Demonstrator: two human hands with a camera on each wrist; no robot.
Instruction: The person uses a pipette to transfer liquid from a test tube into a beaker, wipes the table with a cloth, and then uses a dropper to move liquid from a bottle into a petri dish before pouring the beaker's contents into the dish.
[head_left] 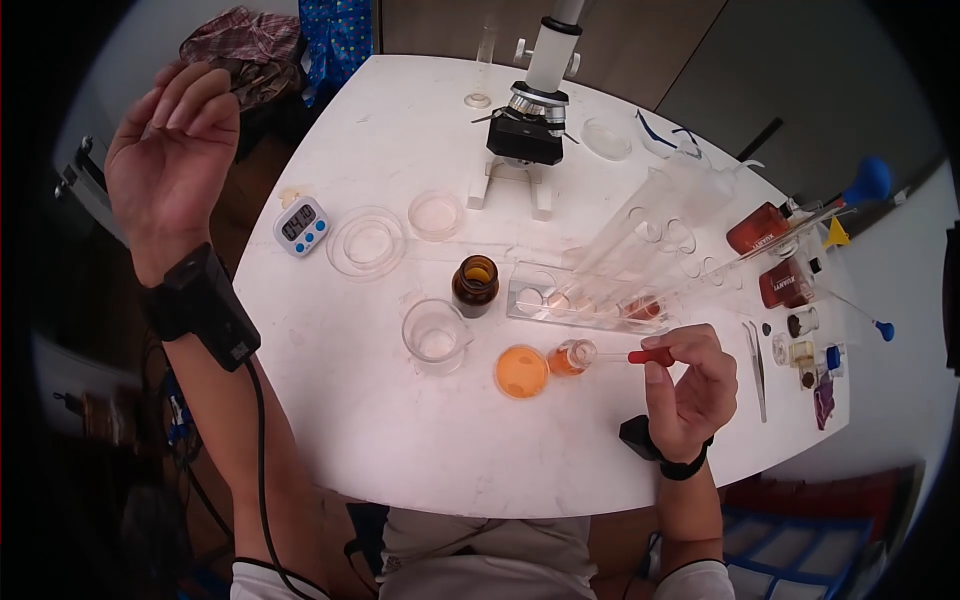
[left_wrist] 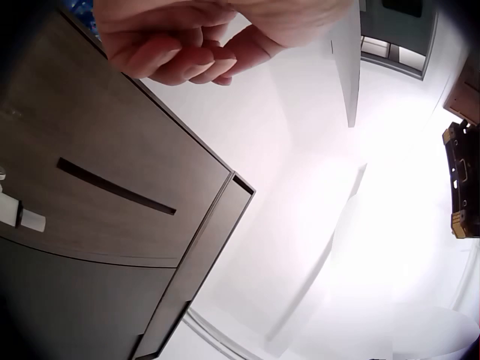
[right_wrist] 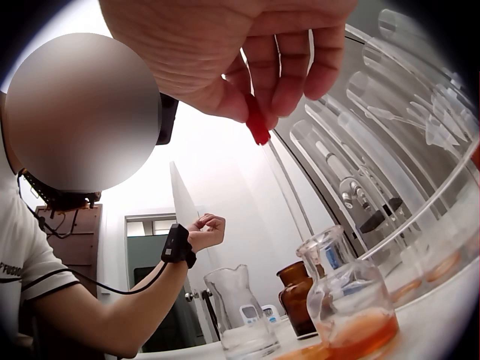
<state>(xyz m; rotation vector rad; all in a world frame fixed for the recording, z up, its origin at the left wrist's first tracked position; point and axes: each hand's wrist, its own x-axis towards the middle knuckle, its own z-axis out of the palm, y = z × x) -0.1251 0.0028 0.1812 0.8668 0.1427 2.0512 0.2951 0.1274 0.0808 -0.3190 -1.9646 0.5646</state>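
My right hand [head_left: 692, 388] pinches the red rubber bulb [right_wrist: 257, 120] of a dropper between thumb and fingers. The dropper's glass tube [right_wrist: 289, 187] slants down to the mouth of a small clear bottle [right_wrist: 330, 262] with orange liquid in its bottom. Beside that bottle lies a round dish of orange liquid [head_left: 522, 371]. Raised off to the left, above the table's edge, my left hand [head_left: 172, 150] holds nothing, its fingers loosely bent. A glass beaker [head_left: 437, 335] and an uncapped brown bottle [head_left: 476, 286] stand near the dish.
Behind the small bottle, a clear rack [head_left: 535, 297] carries several tilted test tubes. A microscope [head_left: 527, 135] stands at the back. Left are petri dishes [head_left: 366, 243] and a timer [head_left: 301, 226]. Tweezers [head_left: 757, 372], red-brown bottles [head_left: 757, 229] and small jars [head_left: 802, 322] sit at the right.
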